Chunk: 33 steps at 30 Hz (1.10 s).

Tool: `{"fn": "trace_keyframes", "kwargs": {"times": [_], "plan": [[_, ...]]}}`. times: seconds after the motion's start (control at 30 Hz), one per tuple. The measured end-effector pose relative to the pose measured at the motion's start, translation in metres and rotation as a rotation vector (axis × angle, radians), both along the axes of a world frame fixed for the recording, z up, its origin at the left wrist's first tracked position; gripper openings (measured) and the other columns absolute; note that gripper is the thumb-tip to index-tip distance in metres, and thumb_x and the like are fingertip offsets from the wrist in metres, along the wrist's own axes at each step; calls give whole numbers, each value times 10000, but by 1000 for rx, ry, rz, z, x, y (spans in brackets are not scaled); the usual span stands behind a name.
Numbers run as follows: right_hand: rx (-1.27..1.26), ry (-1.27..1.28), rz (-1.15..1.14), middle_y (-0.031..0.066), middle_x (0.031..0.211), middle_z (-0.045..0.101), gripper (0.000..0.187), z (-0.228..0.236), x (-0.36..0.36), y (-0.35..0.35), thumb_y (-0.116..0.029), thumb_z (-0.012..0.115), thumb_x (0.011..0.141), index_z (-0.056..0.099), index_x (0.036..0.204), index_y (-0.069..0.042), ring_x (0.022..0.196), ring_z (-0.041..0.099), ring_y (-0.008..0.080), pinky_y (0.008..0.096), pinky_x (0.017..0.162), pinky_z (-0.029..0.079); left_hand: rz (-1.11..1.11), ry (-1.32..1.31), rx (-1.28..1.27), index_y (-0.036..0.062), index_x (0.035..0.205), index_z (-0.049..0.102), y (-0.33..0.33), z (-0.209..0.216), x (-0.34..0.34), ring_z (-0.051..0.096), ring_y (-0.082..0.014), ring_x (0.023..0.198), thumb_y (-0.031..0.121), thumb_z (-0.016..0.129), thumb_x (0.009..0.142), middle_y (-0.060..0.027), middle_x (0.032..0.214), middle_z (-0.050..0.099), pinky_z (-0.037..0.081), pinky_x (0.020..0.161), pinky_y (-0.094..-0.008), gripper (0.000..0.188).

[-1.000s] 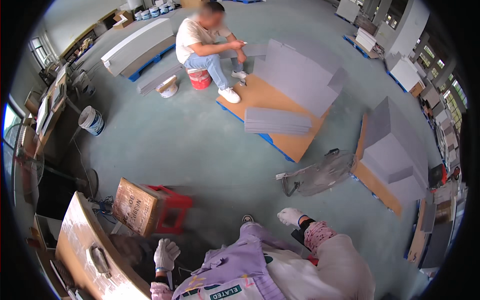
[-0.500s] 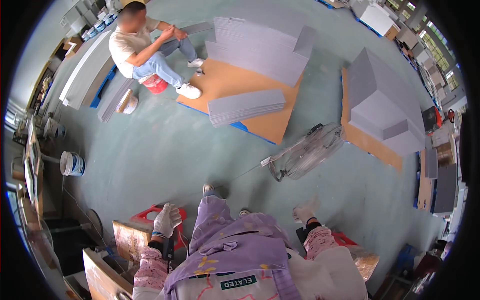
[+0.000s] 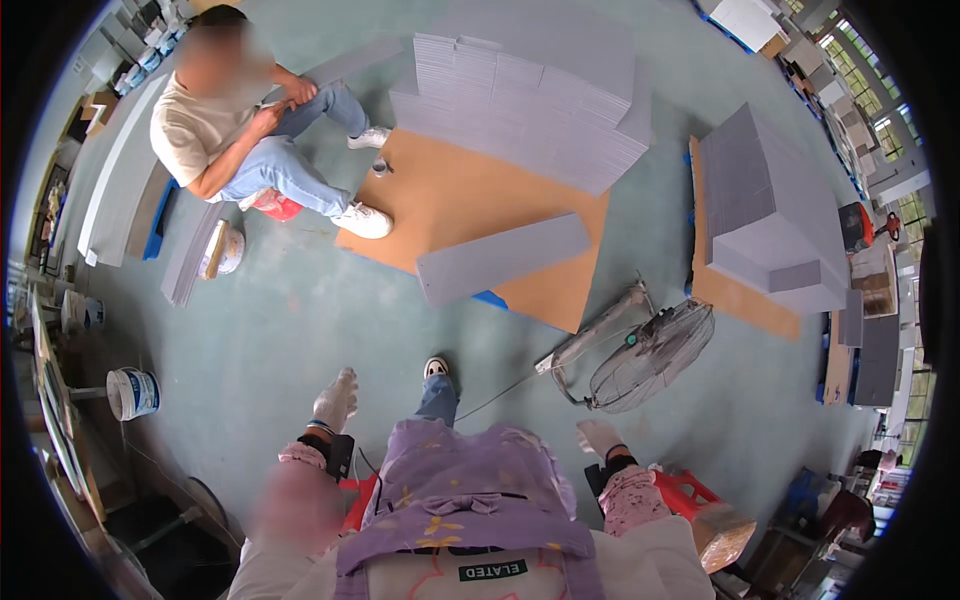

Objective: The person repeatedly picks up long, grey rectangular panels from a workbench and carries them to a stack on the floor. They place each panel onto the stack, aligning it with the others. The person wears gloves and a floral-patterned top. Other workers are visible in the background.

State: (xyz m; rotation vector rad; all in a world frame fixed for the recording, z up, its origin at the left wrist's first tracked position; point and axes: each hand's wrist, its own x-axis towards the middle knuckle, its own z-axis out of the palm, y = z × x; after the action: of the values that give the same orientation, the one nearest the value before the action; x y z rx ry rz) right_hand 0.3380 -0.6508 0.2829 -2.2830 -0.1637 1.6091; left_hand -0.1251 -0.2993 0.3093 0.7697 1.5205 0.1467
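My left hand (image 3: 336,402), in a white glove, is held out over the floor in front of me, its fingers stretched out and nothing in them. To the right of my lap, my right hand (image 3: 599,438), also gloved in white, hangs with loosely extended fingers and appears to hold nothing. A purple flowered apron (image 3: 465,480) covers my front, between the two hands. Neither hand touches any object. Nearest ahead is a floor fan (image 3: 655,350) with a wire cage. Beyond it, long grey panels (image 3: 505,258) lie on a brown board (image 3: 480,190).
A co-worker (image 3: 200,130) sits on a red bucket (image 3: 275,205) at the far left. Tall grey panel stacks stand behind (image 3: 520,100) and at right (image 3: 770,210). A white bucket (image 3: 133,393) is at left, a red stool (image 3: 690,495) beside me. The fan's cord crosses the floor.
My view has moved forward, bringing the panels, fan and co-worker closer. My left hand has swung forward with its fingers straighter. The red stool at my left is now mostly hidden.
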Motion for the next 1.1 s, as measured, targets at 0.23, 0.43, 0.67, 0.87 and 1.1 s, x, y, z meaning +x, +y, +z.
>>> {"fn": "trace_keyframes", "kwargs": {"times": [0.23, 0.43, 0.67, 0.87, 1.1], "plan": [[182, -194, 187, 190, 978, 681, 390, -6, 62, 187, -411, 508, 893, 676, 1015, -81, 950, 639, 373, 425, 826, 487, 87, 13, -79, 54, 1362, 500, 103, -55, 74, 533, -190, 953, 641, 454, 909, -143, 1303, 536, 469, 807, -336, 744], [143, -538, 312, 209, 994, 670, 403, -84, 169, 289, -409, 498, 907, 654, 1061, -71, 980, 629, 388, 455, 840, 488, 112, -43, -132, 50, 1455, 378, 133, -149, 154, 433, -321, 1281, 743, 357, 890, -216, 1500, 352, 372, 1029, -440, 894], [49, -852, 304, 265, 1116, 621, 593, -250, 324, 351, -511, 305, 976, 639, 1096, -36, 1093, 550, 458, 499, 945, 425, 216, -10, -183, 58, 1526, 199, 173, -291, 204, 214, -352, 1433, 834, 250, 842, -217, 1581, 161, 228, 1120, -496, 1035], [55, -405, 85, 296, 1149, 611, 590, -326, 397, 382, -469, 328, 966, 585, 1189, 13, 1167, 527, 439, 465, 986, 402, 539, -182, -202, 38, 1343, 485, 193, -349, 232, 582, -220, 1111, 735, 354, 902, -122, 1227, 590, 484, 960, -391, 836], [314, -580, 1206, 246, 1211, 575, 461, -314, 405, 399, -204, 537, 884, 468, 1295, -7, 1098, 551, 440, 455, 940, 457, 459, -108, -266, 57, 1207, 552, 189, -383, 211, 660, -245, 901, 732, 381, 889, -97, 1051, 634, 579, 746, -403, 765]]}}
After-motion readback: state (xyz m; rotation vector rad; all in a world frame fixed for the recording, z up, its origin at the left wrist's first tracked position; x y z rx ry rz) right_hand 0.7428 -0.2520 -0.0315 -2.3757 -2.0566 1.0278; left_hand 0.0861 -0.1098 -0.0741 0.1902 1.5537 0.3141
